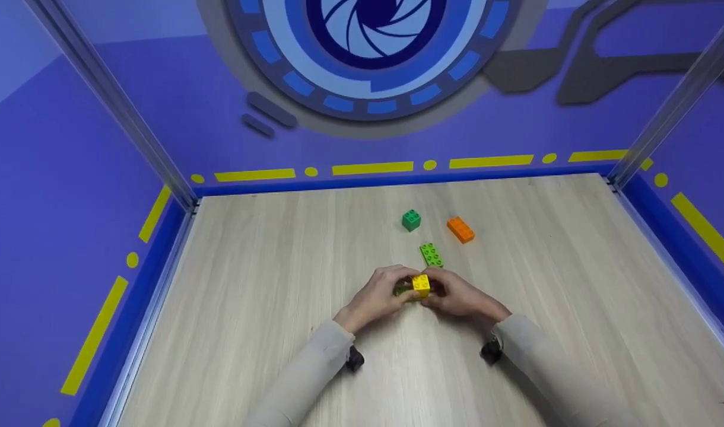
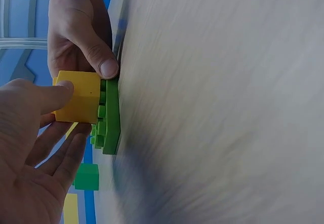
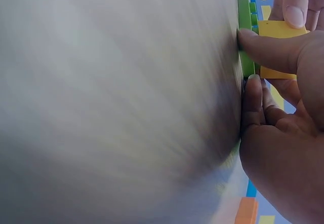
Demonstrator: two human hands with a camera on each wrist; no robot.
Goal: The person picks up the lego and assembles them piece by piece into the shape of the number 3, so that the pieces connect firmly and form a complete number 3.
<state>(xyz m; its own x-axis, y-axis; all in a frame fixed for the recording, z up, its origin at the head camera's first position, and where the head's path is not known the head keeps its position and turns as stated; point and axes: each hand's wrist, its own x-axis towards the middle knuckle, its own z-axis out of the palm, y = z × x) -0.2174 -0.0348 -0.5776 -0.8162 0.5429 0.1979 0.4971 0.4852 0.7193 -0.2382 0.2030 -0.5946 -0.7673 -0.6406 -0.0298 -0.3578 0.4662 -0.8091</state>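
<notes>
Both hands meet at the table's middle. A yellow brick (image 1: 421, 285) sits on top of a flat green brick (image 1: 402, 291) that lies on the wood. My left hand (image 1: 383, 292) pinches the yellow brick (image 2: 78, 98), forefinger on its top and other fingers below. My right hand (image 1: 457, 296) grips the green brick (image 3: 245, 16): its thumb (image 3: 263, 46) presses the brick's edge and a finger lies along the table. In the left wrist view the right hand's thumb (image 2: 104, 64) touches the green brick (image 2: 111, 120).
Three loose bricks lie beyond the hands: a light green one (image 1: 431, 254), a dark green square one (image 1: 411, 220) and an orange one (image 1: 460, 229). Blue walls with metal posts enclose the wooden table (image 1: 267, 267).
</notes>
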